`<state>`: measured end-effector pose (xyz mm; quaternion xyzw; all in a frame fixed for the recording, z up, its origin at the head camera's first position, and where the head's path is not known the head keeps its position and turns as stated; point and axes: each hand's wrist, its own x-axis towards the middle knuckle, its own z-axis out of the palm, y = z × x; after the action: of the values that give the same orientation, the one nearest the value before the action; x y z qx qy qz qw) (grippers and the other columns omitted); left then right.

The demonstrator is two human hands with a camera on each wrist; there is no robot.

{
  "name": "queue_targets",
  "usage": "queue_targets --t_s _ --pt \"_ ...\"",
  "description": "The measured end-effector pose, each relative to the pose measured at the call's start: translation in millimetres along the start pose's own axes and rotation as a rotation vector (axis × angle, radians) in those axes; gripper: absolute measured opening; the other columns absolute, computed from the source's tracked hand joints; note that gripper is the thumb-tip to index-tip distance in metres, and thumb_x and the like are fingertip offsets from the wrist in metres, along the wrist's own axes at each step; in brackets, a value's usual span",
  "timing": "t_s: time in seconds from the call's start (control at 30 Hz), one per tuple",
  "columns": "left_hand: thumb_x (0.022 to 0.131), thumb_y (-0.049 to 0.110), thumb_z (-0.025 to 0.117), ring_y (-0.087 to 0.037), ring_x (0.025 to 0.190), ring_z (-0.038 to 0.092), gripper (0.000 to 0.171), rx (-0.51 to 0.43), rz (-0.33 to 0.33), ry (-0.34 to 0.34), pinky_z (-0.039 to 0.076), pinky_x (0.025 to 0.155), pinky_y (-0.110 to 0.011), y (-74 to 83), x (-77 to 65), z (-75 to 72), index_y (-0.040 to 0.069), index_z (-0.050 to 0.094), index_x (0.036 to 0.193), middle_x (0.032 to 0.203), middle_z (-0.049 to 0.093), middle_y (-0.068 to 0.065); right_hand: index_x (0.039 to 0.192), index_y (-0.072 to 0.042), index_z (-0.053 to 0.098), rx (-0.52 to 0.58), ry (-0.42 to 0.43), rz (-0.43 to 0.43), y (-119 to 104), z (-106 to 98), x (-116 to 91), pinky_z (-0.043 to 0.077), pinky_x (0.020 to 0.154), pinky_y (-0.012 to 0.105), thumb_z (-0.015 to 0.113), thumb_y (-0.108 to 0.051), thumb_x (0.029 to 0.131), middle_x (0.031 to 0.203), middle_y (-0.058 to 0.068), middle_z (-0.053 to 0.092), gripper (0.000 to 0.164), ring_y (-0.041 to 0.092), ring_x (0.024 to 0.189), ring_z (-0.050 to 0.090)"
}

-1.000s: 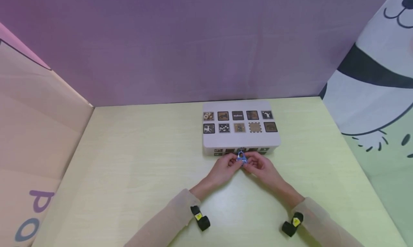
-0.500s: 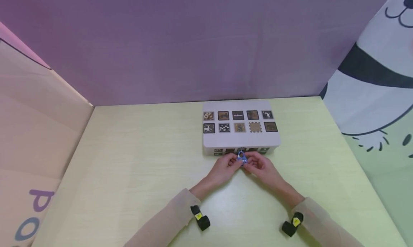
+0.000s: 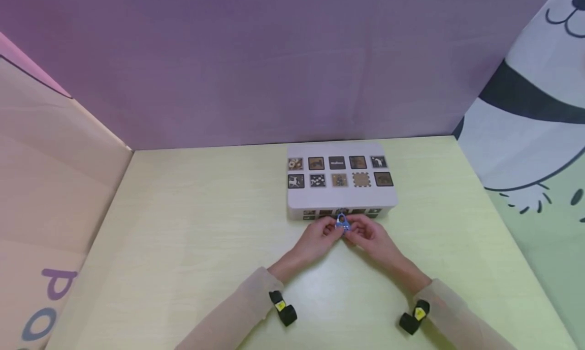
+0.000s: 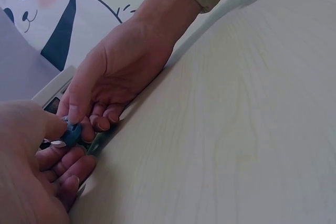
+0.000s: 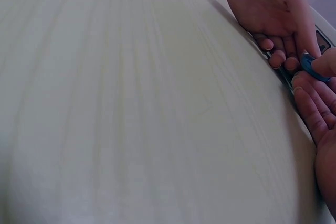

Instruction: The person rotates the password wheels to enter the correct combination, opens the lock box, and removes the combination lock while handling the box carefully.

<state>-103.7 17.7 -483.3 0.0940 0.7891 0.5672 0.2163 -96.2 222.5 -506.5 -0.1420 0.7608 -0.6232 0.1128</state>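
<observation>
A person's two bare hands meet at the front of a pale, closed box (image 3: 335, 197) that sits on a light wood-grain table (image 3: 183, 228). Between the fingertips is a small blue padlock (image 3: 343, 227), just in front of the middle of the box's near side, its loop pointing toward the box. The left hand (image 3: 317, 235) pinches the padlock from its left, thumb on top and fingers curled beneath; the right hand (image 3: 372, 239) pinches it from the other side in a similarly narrow grip, thumb against its edge. Whether the loop passes through a fastening on the box cannot be told, since the fingers crowd around it. The box's lid carries two rows of small square pictures (image 3: 339, 181) in brown, black and white, with more on the front side. Both forearms reach in from the bottom in beige sleeves (image 3: 237, 309), each with a black device (image 3: 283, 309) with a yellow mark strapped near the cuff. A purple backdrop (image 3: 274, 60) rises behind the table, a cream panel (image 3: 50, 177) with partly visible lettering stands at the left, and a panda-printed panel (image 3: 525, 152) stands at the right.
</observation>
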Motion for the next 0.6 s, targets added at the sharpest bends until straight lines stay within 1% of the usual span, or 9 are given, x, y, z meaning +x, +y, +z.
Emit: queue_targets --t_s 0.17,0.37,0.6 --pt "0.103 0.028 0.062 -0.011 0.092 0.059 0.024 0.001 -0.002 -0.035 0.054 0.080 -0.026 -1.5 -0.5 -2.2 0.008 0.065 0.118 0.102 0.064 0.000 0.131 0.013 0.053 -0.001 0.001 0.000 -0.8 -0.1 0.1 0.058 0.078 0.022 0.063 0.005 0.096 0.100 0.022 0.065 0.037 0.010 0.086 0.065" --pt "0.102 0.027 0.064 -0.011 0.093 0.058 0.025 0.008 0.010 -0.041 0.053 0.081 -0.026 0.4 -1.5 -4.0 0.008 0.065 0.118 0.104 0.064 0.000 0.130 0.012 0.053 0.010 0.005 0.018 -3.0 -0.1 0.2 0.058 0.078 0.022 0.063 0.005 0.096 0.099 0.018 0.066 0.037 0.009 0.085 0.065" --pt "0.101 0.026 0.065 -0.011 0.092 0.058 0.025 0.005 0.004 -0.040 0.052 0.082 -0.025 1.6 -2.0 -4.3 0.008 0.066 0.118 0.102 0.064 0.000 0.130 0.015 0.052 0.030 -0.002 -0.009 -1.8 -0.1 -0.2 0.058 0.078 0.022 0.062 0.005 0.096 0.099 0.018 0.066 0.037 0.010 0.085 0.066"
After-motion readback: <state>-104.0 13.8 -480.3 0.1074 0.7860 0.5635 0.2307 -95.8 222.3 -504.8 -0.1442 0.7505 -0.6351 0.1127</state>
